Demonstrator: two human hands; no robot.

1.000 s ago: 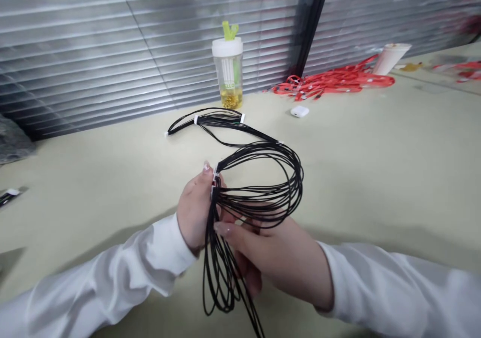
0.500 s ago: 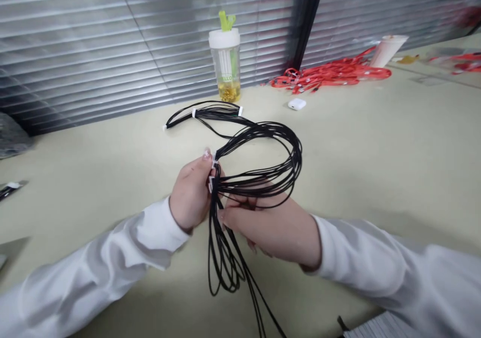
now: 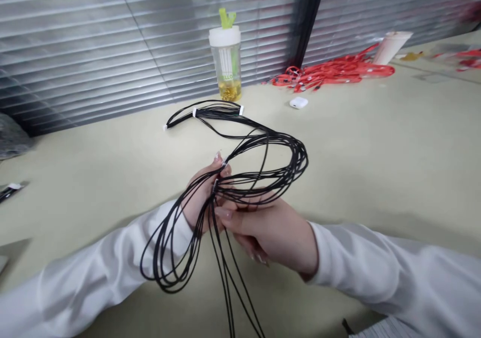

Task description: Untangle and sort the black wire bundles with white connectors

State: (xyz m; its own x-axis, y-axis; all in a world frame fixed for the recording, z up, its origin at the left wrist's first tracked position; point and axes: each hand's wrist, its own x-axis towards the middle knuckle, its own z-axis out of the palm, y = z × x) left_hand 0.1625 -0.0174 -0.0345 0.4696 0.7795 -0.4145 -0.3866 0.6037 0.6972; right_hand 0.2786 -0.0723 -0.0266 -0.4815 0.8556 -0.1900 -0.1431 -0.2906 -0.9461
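A bundle of thin black cables (image 3: 296, 152) is looped above the table between my two hands. My left hand (image 3: 201, 185) is closed around its middle, by small white connectors (image 3: 215, 185). Under the right loop, the fingers of my right hand (image 3: 274, 228) are closed on the cables just beside my left. Some loops (image 3: 161, 258) hang over my left wrist, and several loose strands drop toward the bottom edge. The far end of the bundle, with white connectors (image 3: 194, 112), lies on the table. What exactly each fingertip pinches is partly hidden.
A lidded bottle (image 3: 225, 62) of yellow liquid stands by the window blinds (image 3: 93, 52). Right of it are a white earphone case (image 3: 298, 102), a heap of red lanyards (image 3: 338, 72) and a pale cup (image 3: 391, 47). A black item with a white end (image 3: 9, 190) lies far left.
The hanging loops have swung left, from below my hands to over my left wrist. Both hands still grip the cables; my left hand has shifted slightly right and the right loop has tilted.
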